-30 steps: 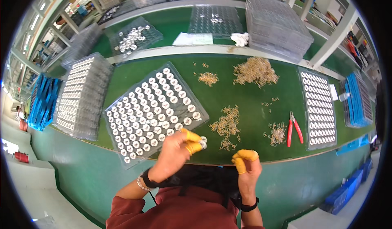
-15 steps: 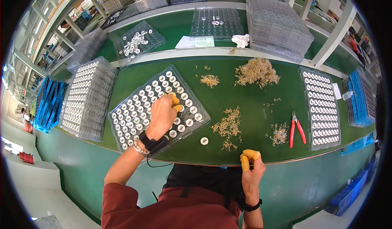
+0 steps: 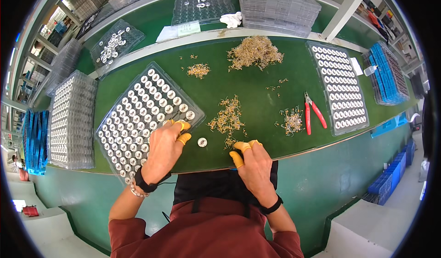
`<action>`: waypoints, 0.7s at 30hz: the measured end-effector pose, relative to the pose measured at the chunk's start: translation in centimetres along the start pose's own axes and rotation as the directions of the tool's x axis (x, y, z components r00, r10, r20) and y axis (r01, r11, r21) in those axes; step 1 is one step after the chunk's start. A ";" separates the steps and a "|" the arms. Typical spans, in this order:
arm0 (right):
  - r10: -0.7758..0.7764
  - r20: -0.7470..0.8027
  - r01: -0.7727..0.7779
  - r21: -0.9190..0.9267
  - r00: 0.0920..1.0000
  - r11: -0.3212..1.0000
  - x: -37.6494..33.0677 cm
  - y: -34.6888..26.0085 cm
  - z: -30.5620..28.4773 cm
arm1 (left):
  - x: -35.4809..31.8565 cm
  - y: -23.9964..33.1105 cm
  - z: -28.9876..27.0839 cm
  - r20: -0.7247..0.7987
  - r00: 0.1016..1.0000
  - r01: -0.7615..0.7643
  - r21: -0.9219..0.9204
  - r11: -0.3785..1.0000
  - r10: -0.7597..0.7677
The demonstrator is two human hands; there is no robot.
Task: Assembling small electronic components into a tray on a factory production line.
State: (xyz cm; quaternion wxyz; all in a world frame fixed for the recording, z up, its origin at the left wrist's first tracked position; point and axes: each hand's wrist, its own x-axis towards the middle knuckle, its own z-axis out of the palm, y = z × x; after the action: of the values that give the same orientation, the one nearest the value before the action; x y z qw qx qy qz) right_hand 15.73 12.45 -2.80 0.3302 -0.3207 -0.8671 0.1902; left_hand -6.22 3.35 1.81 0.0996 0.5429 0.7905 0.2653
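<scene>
Left hand point(image 3: 164, 148) curled over near-right corner of clear parts tray point(image 3: 119, 134), grip unclear; right hand point(image 3: 254, 165) loosely open at counter point(image 3: 262, 97) edge, near brass scraps point(image 3: 228, 119).

A single head-worn fisheye looks steeply down over the green workbench point(image 3: 257, 97) from close above; both forearms enter from the lower edge. The bent rim probably shows shelving beyond.

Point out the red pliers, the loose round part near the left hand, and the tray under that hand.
Pliers point(image 3: 317, 115): head view, on a red handle.
Round part point(image 3: 201, 142): head view, its centre.
Tray point(image 3: 138, 115): head view, mid-tray, among the filled pockets.
</scene>
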 end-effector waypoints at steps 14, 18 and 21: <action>0.057 -0.009 -0.057 -0.118 0.998 0.991 -0.3 2.8 -2.0 | -1.6 2.0 2.3 0.061 0.975 0.223 -0.359 0.906 -0.216; 0.131 -0.083 -0.137 -0.071 0.988 0.988 -0.6 3.2 -2.4 | -2.7 2.5 2.9 0.250 0.880 0.461 -0.657 0.597 -0.404; 0.136 -0.053 -0.139 -0.058 0.989 0.989 -0.6 2.2 -2.1 | -4.0 2.6 4.3 0.273 0.896 0.417 -0.790 0.449 -0.352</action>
State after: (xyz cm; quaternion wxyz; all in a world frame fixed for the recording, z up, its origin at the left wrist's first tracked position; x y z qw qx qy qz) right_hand 18.47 13.91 -2.80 0.3275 -0.3944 -0.8400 0.1777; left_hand -0.71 1.77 -0.94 0.4292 0.2452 0.6658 0.5589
